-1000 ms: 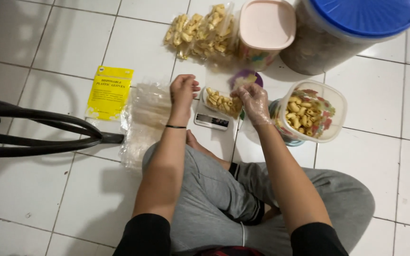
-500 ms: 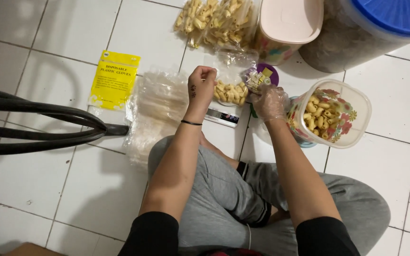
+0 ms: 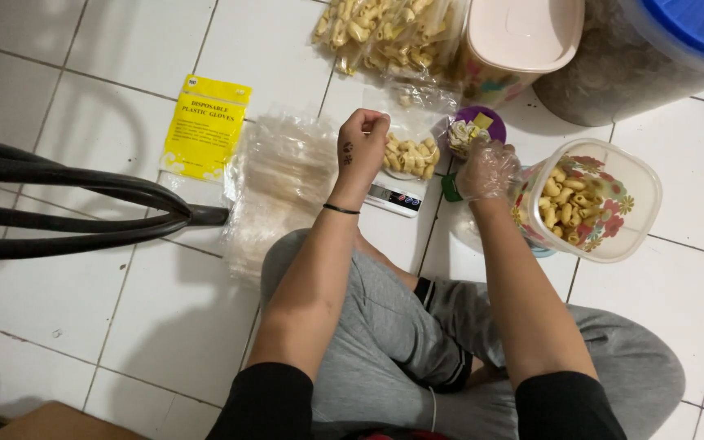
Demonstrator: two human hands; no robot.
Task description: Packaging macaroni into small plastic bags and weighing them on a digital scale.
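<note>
I sit cross-legged on a white tiled floor. My left hand (image 3: 360, 148) pinches the rim of a clear plastic bag (image 3: 411, 130) that rests on a small white scale (image 3: 398, 194); yellow tube snacks (image 3: 411, 156) lie in the bag. My right hand (image 3: 486, 169), in a thin clear glove, is closed around a purple scoop (image 3: 476, 129) with a few snacks in it, held beside the bag. To its right a clear tub with a flower print (image 3: 592, 200) leans on its side, partly filled with the same snacks.
A stack of empty clear bags (image 3: 275, 175) lies left of the scale, next to a yellow glove packet (image 3: 204, 127). Filled snack bags (image 3: 385, 33), a pink-lidded container (image 3: 519, 37) and a big blue-lidded tub (image 3: 653, 49) stand beyond. Black bent tubing (image 3: 75, 204) lies at left.
The view has moved closer and slightly left. My gloved right hand has carried the purple scoop from the tub side towards the bag, while my left hand keeps holding the bag's rim.
</note>
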